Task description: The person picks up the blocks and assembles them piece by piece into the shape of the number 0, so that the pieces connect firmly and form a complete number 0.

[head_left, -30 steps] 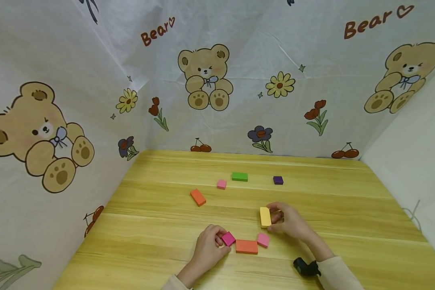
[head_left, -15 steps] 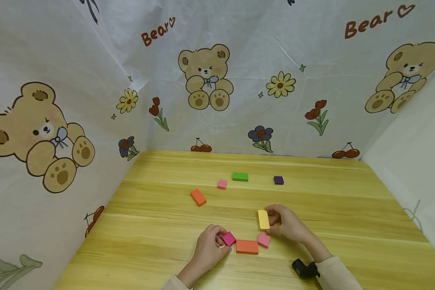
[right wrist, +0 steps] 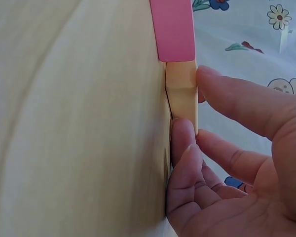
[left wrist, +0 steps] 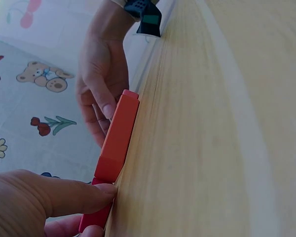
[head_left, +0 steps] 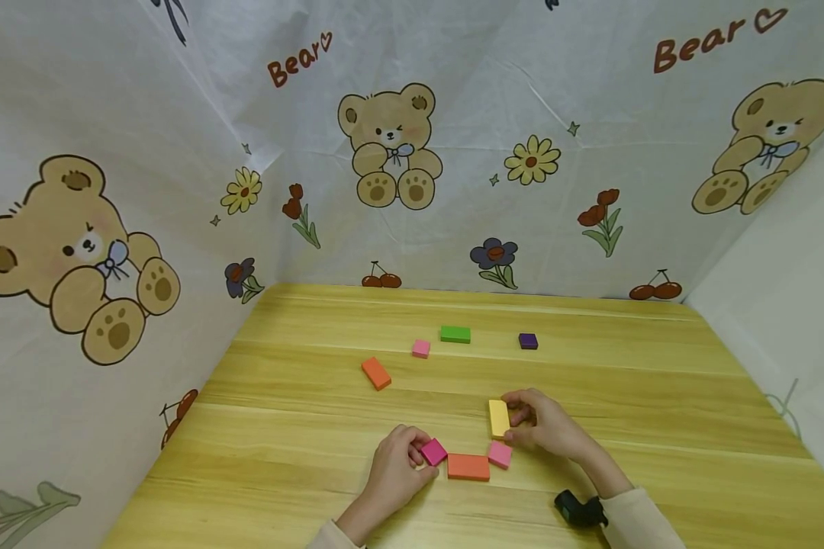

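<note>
My left hand (head_left: pixel 397 465) pinches a magenta block (head_left: pixel 433 452) between thumb and fingers at the left end of a short row. Beside that block lies an orange-red rectangular block (head_left: pixel 468 467), then a pink block (head_left: pixel 500 454) at its right end. A yellow rectangular block (head_left: pixel 499 419) stands just behind the pink one, and my right hand (head_left: pixel 545 425) holds it by thumb and fingers from the right. In the right wrist view the yellow block (right wrist: pixel 181 91) meets the pink block (right wrist: pixel 175 32). The left wrist view shows the magenta block (left wrist: pixel 96 219) against the orange-red block (left wrist: pixel 117 138).
Farther back on the wooden table (head_left: pixel 302 457) lie an orange block (head_left: pixel 376 374), a small pink block (head_left: pixel 421 349), a green block (head_left: pixel 455 335) and a purple block (head_left: pixel 528 341). A black device (head_left: pixel 580 509) is at the right wrist. A bear-printed cloth (head_left: pixel 453 229) walls the back.
My right hand has brought the yellow block slightly left and nearer, up to the pink block. The left hand and the magenta block have stayed in place.
</note>
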Demonstrator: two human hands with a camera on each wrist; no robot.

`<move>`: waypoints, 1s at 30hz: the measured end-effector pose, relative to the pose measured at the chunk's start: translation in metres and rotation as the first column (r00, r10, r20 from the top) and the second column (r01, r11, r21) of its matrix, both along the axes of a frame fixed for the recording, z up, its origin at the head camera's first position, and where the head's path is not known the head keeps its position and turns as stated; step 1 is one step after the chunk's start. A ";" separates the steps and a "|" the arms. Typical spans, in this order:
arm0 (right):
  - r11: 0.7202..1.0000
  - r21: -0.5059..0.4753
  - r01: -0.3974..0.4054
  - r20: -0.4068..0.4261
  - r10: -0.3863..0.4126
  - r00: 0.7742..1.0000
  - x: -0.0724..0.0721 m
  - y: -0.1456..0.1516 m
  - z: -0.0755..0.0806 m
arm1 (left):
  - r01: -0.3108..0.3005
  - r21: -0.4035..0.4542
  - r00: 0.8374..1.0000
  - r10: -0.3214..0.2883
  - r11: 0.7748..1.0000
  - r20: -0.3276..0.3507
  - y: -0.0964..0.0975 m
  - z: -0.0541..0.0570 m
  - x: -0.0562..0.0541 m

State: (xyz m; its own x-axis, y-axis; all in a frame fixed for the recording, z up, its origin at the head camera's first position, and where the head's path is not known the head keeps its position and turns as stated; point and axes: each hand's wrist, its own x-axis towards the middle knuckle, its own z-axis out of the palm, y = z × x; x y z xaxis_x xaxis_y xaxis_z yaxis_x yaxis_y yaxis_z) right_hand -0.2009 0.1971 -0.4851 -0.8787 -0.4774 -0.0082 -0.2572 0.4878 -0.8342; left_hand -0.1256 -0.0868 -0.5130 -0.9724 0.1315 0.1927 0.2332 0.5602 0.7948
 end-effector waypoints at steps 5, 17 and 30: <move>1.000 -0.003 -0.006 -0.001 0.006 1.000 0.000 0.000 0.000 | 0.003 0.005 1.000 -0.003 1.000 -0.003 0.000 -0.001 0.000; 1.000 0.013 -0.002 -0.016 0.002 1.000 0.000 0.000 -0.001 | 0.002 0.016 1.000 -0.002 1.000 0.005 -0.001 0.000 0.000; 0.994 -0.002 0.112 -0.124 -0.112 0.986 0.011 0.000 -0.003 | 0.000 0.009 1.000 0.000 1.000 -0.001 -0.001 -0.001 0.000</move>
State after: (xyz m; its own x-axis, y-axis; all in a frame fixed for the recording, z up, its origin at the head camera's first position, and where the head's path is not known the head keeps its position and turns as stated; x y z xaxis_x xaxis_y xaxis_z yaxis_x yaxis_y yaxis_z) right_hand -0.1900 0.1967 -0.4883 -0.9210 -0.3760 0.1019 -0.3019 0.5236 -0.7967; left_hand -0.1252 -0.0877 -0.5135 -0.9722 0.1295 0.1952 0.2342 0.5531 0.7995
